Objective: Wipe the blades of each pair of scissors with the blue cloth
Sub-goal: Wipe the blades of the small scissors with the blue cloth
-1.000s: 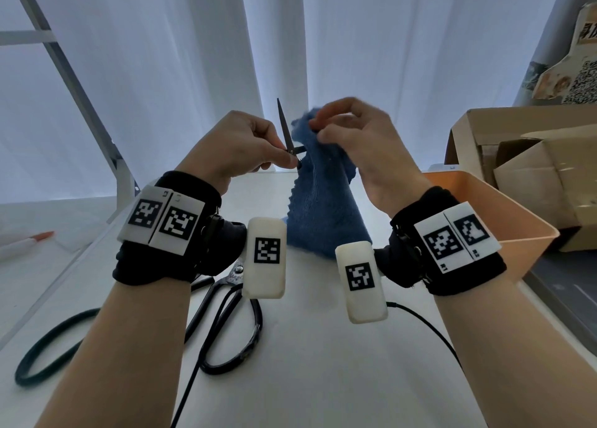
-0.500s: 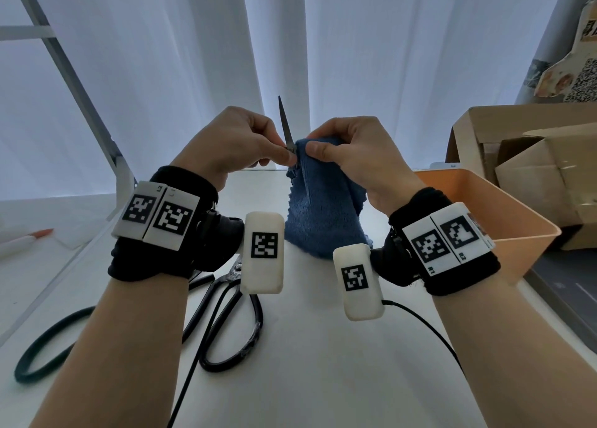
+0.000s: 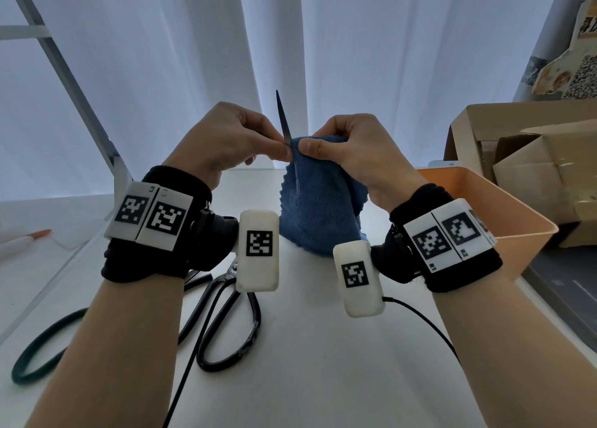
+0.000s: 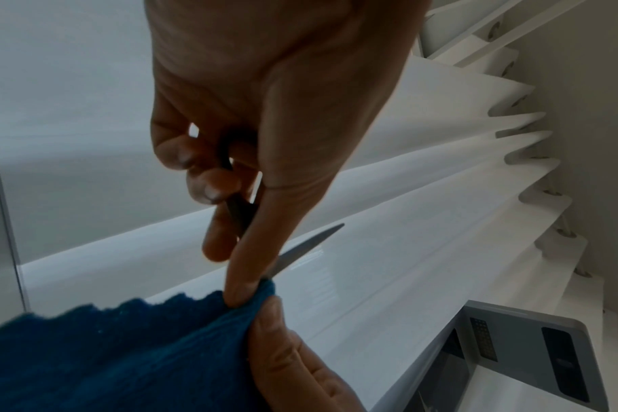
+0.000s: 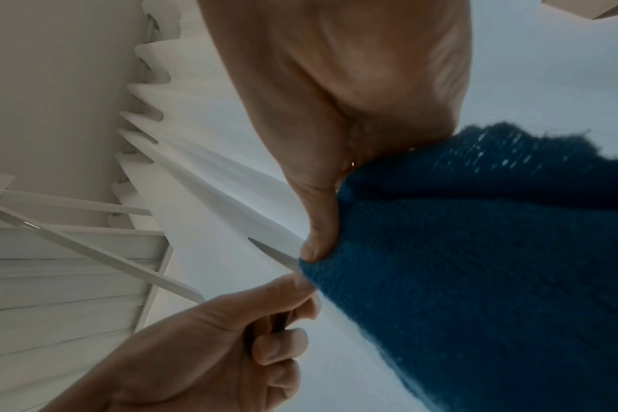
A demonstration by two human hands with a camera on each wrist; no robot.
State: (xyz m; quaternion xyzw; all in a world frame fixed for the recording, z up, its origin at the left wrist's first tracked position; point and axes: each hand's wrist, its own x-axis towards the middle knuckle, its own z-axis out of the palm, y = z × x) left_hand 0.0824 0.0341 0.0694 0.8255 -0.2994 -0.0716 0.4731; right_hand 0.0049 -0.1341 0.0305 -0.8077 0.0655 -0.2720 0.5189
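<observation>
Change since a second ago: my right hand (image 3: pixel 358 151) has come down from above the blade and now meets my left hand (image 3: pixel 226 143) at the blade's base, and the cloth, then bunched higher, hangs lower.

White table (image 3: pixel 323 363): the work surface, running back to white curtains (image 3: pixel 161 56).

Cardboard boxes (image 3: pixel 523 156): far right, behind the bin.

Orange bin (image 3: pixel 504 214): open-topped, at the table's right edge, just beyond my right wrist.

Blue cloth (image 3: pixel 319 208): its top pinched between my right thumb and curled fingers, folded over the base of the blade; the rest hangs down, its lower edge at the table.

Large black scissors (image 3: pixel 226 318): flat on the table below my left wrist, handle loops toward me, blades hidden under the wrist gear.

Dark green loop (image 3: pixel 38 350): flat near the table's left edge; I cannot tell what it is.

Black cable (image 3: pixel 426 321): runs from my right wrist unit across the table.

Small scissors (image 3: pixel 283 117): held up above the table in my left hand, fingers curled round the dark handles, thumb tip at the base of the blade and touching the cloth. One narrow pointed blade stands nearly upright between my hands, bare above the cloth. The left wrist view shows the same blade (image 4: pixel 306 249) emerging from the fold; the right wrist view shows its tip (image 5: pixel 270 251) just beyond my right thumb.

Red-tipped pen (image 3: pixel 24 240): on a lower surface, far left.
</observation>
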